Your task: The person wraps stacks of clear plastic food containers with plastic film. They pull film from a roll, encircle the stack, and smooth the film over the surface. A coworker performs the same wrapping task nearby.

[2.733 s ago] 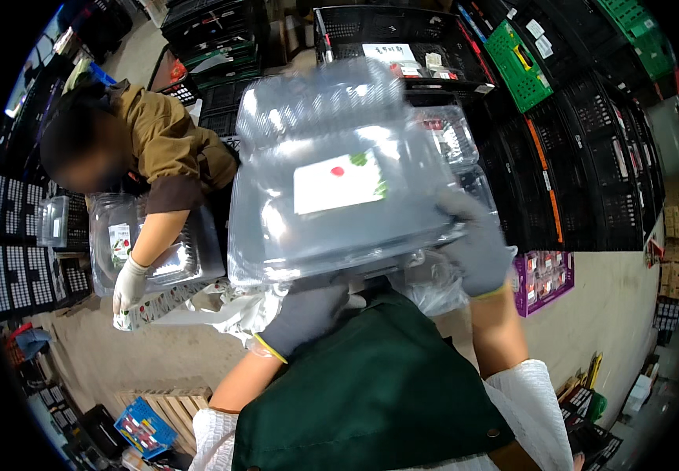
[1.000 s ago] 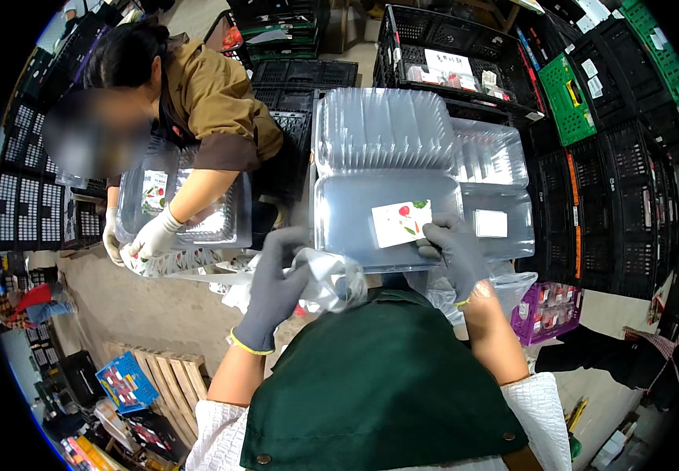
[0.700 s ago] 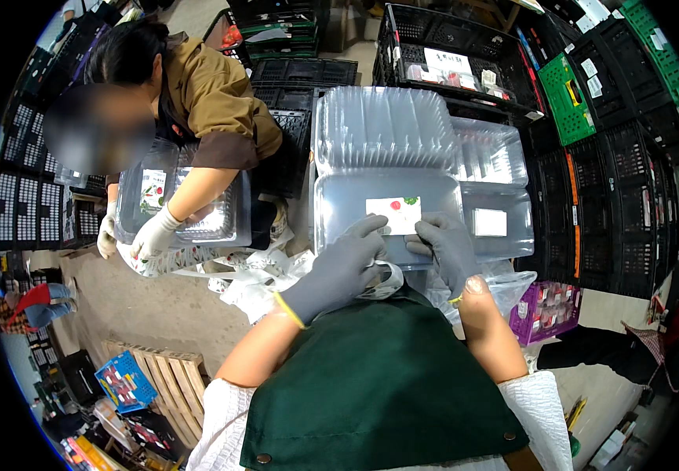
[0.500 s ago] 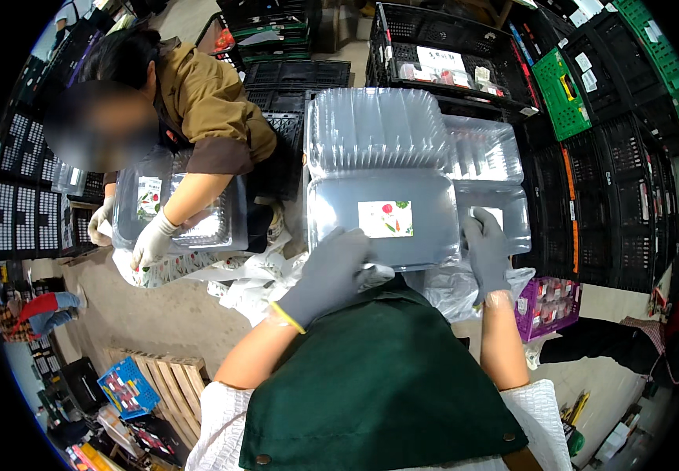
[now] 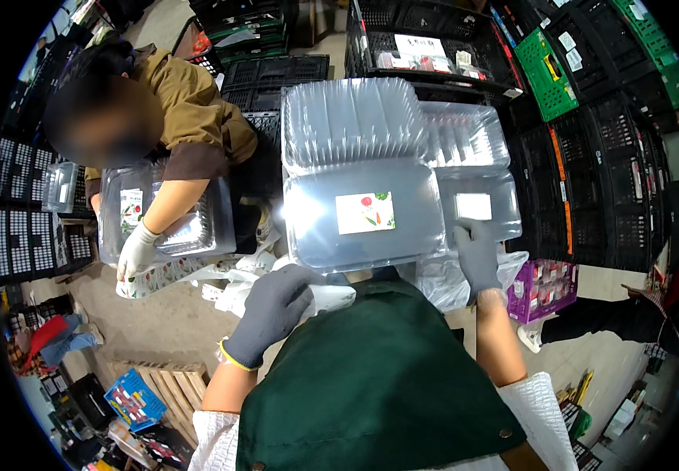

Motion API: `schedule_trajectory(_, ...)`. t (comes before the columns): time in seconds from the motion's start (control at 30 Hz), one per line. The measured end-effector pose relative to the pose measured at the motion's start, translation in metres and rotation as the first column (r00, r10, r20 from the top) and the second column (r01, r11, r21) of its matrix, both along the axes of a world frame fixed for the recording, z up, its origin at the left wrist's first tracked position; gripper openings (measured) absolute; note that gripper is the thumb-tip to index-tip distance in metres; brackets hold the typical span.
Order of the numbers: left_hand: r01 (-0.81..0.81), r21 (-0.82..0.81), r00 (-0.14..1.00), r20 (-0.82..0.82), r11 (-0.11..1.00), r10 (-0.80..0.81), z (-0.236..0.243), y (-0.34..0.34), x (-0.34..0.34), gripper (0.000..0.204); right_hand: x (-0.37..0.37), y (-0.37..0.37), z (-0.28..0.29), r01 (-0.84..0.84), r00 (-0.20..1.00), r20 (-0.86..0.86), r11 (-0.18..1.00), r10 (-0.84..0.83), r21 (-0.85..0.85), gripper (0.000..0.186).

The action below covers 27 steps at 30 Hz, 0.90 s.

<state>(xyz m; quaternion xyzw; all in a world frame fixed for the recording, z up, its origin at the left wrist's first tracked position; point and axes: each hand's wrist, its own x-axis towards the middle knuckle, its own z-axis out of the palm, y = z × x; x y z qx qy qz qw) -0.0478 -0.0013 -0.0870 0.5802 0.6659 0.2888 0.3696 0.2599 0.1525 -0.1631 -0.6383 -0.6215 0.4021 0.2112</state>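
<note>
Low in the frame, the gloved left hand (image 5: 270, 312) curls loosely over crumpled white plastic wrap (image 5: 320, 297), grip half closed on it. At centre right, the right hand (image 5: 476, 255) presses spread fingers against the clear clamshell tray (image 5: 363, 212) in mid-frame. The tray looks light, thin, slippery and easily dented; best held by its rims. Beyond stand black crates (image 5: 425, 47).

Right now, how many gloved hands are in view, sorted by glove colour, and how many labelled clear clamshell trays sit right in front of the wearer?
Grey gloved hands: 2, the left hand and the right hand
White gloved hands: 1, the co-worker's hand
Labelled clear clamshell trays in front: 2, the near tray and the tray beside it
Total: 5
</note>
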Motion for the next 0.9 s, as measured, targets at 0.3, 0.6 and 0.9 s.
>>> schedule_trajectory(0.3,-0.083,-0.129,0.889,0.439,0.988,0.132,-0.011,-0.001,0.012,0.016,-0.011,-0.003,0.031,0.029,0.998,-0.058,0.997,-0.034,-0.078,0.028)
schedule_trajectory(0.6,-0.069,-0.252,0.859,0.477,0.965,0.186,-0.026,0.035,0.035,0.019,-0.087,-0.004,0.091,-0.416,0.598,-0.801,0.863,0.024,-0.285,0.041)
schedule_trajectory(0.9,-0.218,-0.179,0.963,0.121,0.959,0.242,-0.036,0.053,0.025,0.015,-0.106,-0.013,0.063,-0.624,0.781,-0.169,0.755,0.601,-0.199,0.033)
